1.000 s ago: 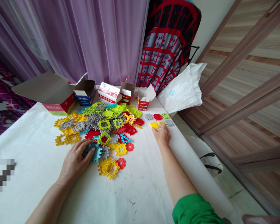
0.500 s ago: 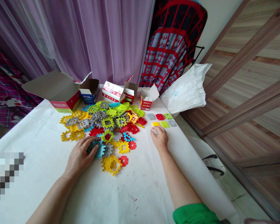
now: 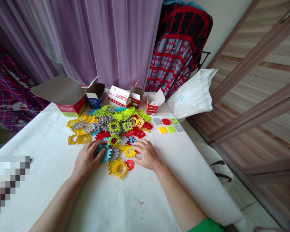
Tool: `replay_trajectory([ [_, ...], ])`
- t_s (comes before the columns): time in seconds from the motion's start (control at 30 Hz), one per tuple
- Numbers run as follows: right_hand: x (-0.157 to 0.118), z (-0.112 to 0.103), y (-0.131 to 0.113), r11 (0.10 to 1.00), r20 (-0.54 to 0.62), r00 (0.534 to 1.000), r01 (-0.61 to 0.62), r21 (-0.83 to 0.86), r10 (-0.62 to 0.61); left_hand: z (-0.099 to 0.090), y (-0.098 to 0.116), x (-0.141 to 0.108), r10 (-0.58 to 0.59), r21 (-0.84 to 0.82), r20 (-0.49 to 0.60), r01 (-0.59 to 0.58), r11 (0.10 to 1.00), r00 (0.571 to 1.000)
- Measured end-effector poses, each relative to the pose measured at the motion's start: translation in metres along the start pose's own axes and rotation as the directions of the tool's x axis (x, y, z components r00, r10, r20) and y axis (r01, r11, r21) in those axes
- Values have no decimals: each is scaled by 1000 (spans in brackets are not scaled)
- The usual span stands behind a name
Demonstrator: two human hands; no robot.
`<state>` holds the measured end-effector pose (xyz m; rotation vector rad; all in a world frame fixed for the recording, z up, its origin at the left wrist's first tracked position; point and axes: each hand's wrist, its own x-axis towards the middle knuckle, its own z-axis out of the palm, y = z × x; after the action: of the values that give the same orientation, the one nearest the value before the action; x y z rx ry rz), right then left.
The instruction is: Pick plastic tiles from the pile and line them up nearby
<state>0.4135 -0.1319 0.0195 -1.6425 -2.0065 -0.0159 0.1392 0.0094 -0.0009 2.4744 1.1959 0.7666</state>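
Now the right hand (image 3: 146, 155) had left the short row of tiles (image 3: 168, 126) and lay spread beside the block heap (image 3: 116, 127), while the left hand (image 3: 87, 159) stayed bunched around teal waffle blocks (image 3: 106, 155).

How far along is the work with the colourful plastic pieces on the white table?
Done: six plastic pieces sit apart in two rows. In hand: the left hand rests on light-blue square pieces, the right hand at the near edge of the large mixed-colour pile. Left: most pieces, in that pile.
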Motion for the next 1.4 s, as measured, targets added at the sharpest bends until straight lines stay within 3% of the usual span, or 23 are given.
replay_trajectory([
  [0.17, 1, 4, 0, 999, 18, 1000, -11, -43, 11, 2, -1, 0, -6, -1, -15, 6, 1000, 1000],
  [0.43, 0, 11, 6, 998, -106, 993, 41, -52, -47, 1, -1, 0, -12, -23, -8, 11, 1000, 1000],
  [0.57, 0, 12, 14, 988, -242, 962, -141, -61, 123, 0, 1, 0, -6, -19, -5, 6, 1000, 1000],
  [0.67, -4, 11, 27, 934, -344, 884, -355, -51, 317, -1, 2, 0, -12, -16, -2, 12, 1000, 1000],
  [0.8, -13, 7, 49, 814, -376, 772, -576, -75, 512, 0, 2, 0, -18, -11, -1, 18, 1000, 1000],
  [0.9, -23, -1, 59, 776, -374, 749, -621, -108, 547, 0, 2, 0, -24, -8, 1, 24, 1000, 1000],
  [1.1, -36, -21, 68, 762, -296, 755, -636, -119, 585, -3, 4, 1, -11, -3, 10, 11, 1000, 1000],
  [1.27, -39, -22, 72, 904, -212, 887, -427, -31, 411, -3, 3, 1, -12, 4, 6, 12, 1000, 1000],
  [1.4, -38, -16, 67, 908, -137, 908, -408, -89, 395, -1, 1, 0, -11, 5, -4, 11, 1000, 1000],
])
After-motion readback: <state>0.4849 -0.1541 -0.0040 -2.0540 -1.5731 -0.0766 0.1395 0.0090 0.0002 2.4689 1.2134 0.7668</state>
